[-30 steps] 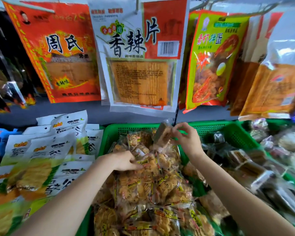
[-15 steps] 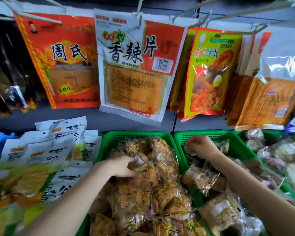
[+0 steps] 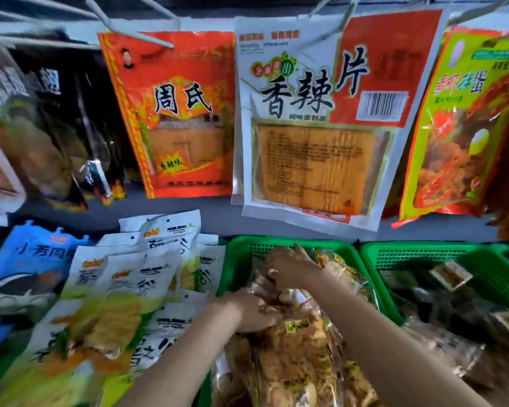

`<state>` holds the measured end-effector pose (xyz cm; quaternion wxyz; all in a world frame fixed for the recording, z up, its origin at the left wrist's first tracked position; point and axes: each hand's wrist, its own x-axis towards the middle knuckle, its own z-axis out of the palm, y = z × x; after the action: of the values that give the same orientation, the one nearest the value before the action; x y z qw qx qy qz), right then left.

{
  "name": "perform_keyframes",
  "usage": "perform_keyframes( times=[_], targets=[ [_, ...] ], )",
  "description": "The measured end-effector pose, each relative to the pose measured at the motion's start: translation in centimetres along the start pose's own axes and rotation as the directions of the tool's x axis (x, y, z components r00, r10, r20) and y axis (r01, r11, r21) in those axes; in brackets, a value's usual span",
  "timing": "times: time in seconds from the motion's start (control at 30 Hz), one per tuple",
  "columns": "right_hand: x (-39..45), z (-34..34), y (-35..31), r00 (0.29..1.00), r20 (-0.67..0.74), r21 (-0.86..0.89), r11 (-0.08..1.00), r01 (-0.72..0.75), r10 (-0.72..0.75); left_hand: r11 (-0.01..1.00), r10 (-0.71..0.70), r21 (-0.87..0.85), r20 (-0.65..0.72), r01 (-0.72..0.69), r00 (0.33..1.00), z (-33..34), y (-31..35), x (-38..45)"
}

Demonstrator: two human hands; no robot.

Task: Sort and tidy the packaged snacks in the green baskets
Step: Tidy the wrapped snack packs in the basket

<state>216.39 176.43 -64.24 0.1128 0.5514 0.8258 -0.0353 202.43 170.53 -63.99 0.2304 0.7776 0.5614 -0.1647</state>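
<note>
Two green baskets stand side by side on the shelf. The left basket (image 3: 241, 259) is heaped with clear packets of golden fried snacks (image 3: 303, 356). The right basket (image 3: 423, 251) holds darker small packets (image 3: 453, 277). Both of my hands are in the left basket. My left hand (image 3: 247, 314) lies on the heap near the basket's left wall, its fingers curled into a snack packet. My right hand (image 3: 291, 267) is farther back, with its fingers spread over the packets at the basket's rear. The picture is blurred by motion.
Large snack bags hang on hooks above the baskets: an orange bag (image 3: 182, 118), a white and red bag (image 3: 321, 127) and a yellow-green bag (image 3: 465, 127). To the left of the baskets lie white and yellow bags (image 3: 130, 289) and a blue bag (image 3: 30, 259).
My right hand has left the right basket and come over to the back of the left basket. My left hand stays on the heap. The view has swung left.
</note>
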Motion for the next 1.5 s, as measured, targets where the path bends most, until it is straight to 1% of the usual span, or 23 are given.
perform_keyframes(
  times=[0.1, 0.17, 0.3, 0.37, 0.43, 0.47, 0.5, 0.57, 0.6, 0.67, 0.73, 0.83, 0.9, 0.93, 1.0, 1.07, 1.13, 1.17, 1.2, 1.27, 1.37, 1.43, 1.5],
  targets=[
    [-2.0, 0.1, 2.5, 0.996, -0.057, 0.027, 0.997, -0.073, 0.075, 1.000, -0.015, -0.022, 0.001, 0.015, 1.000, 0.3, -0.2, 0.4],
    [-3.3, 0.5, 4.2, 0.993, -0.052, 0.068, 0.992, -0.102, 0.106, 1.000, -0.010, -0.018, -0.022, 0.010, 1.000, 0.3, -0.4, 0.4],
    [-3.8, 0.6, 4.2, 0.986, -0.037, 0.013, 0.987, -0.159, 0.160, 1.000, -0.011, 0.004, -0.022, 0.011, 1.000, 0.2, -0.5, 0.1],
    [-2.7, 0.2, 3.2, 0.990, -0.075, -0.007, 0.992, -0.123, 0.123, 0.999, -0.018, 0.034, -0.004, 0.018, 1.000, -0.1, -0.3, -0.5],
    [-1.1, -0.3, 1.7, 0.996, -0.092, -0.001, 1.000, -0.004, 0.004, 0.997, -0.006, 0.077, -0.008, 0.007, 1.000, -0.3, -0.3, -1.2],
    [-0.3, -0.7, 0.9, 0.996, -0.040, -0.005, 0.997, 0.074, -0.074, 0.996, -0.002, 0.093, -0.008, 0.003, 1.000, -0.3, -0.4, -1.5],
    [0.5, -1.0, 0.0, 0.990, 0.051, -0.028, 0.990, 0.136, -0.134, 0.995, -0.001, 0.104, -0.014, 0.003, 1.000, -0.2, -0.5, -1.9],
    [1.9, -1.0, -1.4, 0.958, 0.243, -0.096, 0.979, 0.180, -0.152, 0.992, -0.010, 0.126, -0.028, 0.014, 1.000, -0.1, -0.9, -2.8],
    [2.6, -0.6, -1.7, 0.948, 0.294, -0.085, 0.984, 0.157, -0.126, 0.989, -0.016, 0.145, -0.031, 0.021, 0.999, 0.0, -1.1, -3.1],
    [3.1, -0.2, -1.7, 0.951, 0.300, 0.086, 0.995, 0.050, -0.074, 0.983, -0.020, 0.183, -0.031, 0.025, 0.999, 0.1, -1.6, -3.6],
    [2.7, 0.0, -1.6, 0.964, 0.255, 0.169, 0.985, 0.033, -0.076, 0.981, -0.025, 0.192, -0.010, 0.027, 1.000, 0.1, -1.7, -3.8],
    [1.4, 0.0, -0.7, 0.991, 0.117, 0.261, 0.965, 0.039, -0.071, 0.984, -0.038, 0.173, 0.021, 0.034, 0.999, -0.2, -1.5, -3.8],
    [0.5, 0.2, 0.2, 0.998, -0.055, 0.340, 0.940, 0.022, -0.003, 0.988, -0.036, 0.149, 0.026, 0.032, 0.999, -0.2, -1.3, -3.9],
    [0.1, 0.3, 0.6, 0.987, -0.146, 0.405, 0.915, 0.001, 0.063, 0.991, -0.040, 0.129, 0.026, 0.036, 0.999, -0.2, -1.3, -4.0],
    [-1.7, -0.4, 0.8, 0.918, -0.324, 0.590, 0.807, 0.008, 0.228, 0.994, -0.053, 0.094, 0.032, 0.050, 0.998, -0.2, -1.4, -4.3],
    [-4.3, -1.5, 0.8, 0.785, -0.442, 0.756, 0.651, 0.066, 0.434, 0.999, -0.047, 0.028, 0.019, 0.046, 0.999, -0.5, -1.2, -4.7],
    [-7.2, -1.9, 1.1, 0.695, -0.436, 0.852, 0.511, 0.114, 0.572, 0.998, -0.022, -0.066, -0.031, 0.020, 0.999, -0.9, -0.6, -4.8],
    [-8.8, -1.8, 1.4, 0.665, -0.418, 0.875, 0.471, 0.112, 0.618, 0.994, -0.021, -0.110, -0.057, 0.014, 0.998, -1.0, -0.2, -4.7],
    [-10.2, -1.4, 2.2, 0.633, -0.406, 0.883, 0.462, 0.086, 0.658, 0.990, -0.033, -0.139, -0.073, 0.022, 0.997, -0.9, 0.0, -4.6],
    [-13.5, -0.8, 4.3, 0.552, -0.422, 0.860, 0.510, -0.007, 0.719, 0.989, -0.051, -0.140, -0.048, 0.044, 0.998, -0.7, 0.8, -3.9],
    [-17.5, 0.5, 8.5, 0.451, -0.386, 0.822, 0.522, -0.229, 0.805, 0.988, -0.026, -0.152, 0.025, 0.029, 0.999, -0.6, 2.6, -3.7],
    [-19.4, 1.3, 10.9, 0.442, -0.337, 0.793, 0.504, -0.343, 0.831, 0.978, 0.041, -0.207, 0.066, -0.027, 0.997, -0.6, 4.2, -4.2],
    [-20.5, 2.0, 13.1, 0.479, -0.290, 0.727, 0.516, -0.453, 0.829, 0.979, 0.094, -0.192, 0.091, -0.075, 0.991, -0.7, 5.4, -4.5]
  ],
)
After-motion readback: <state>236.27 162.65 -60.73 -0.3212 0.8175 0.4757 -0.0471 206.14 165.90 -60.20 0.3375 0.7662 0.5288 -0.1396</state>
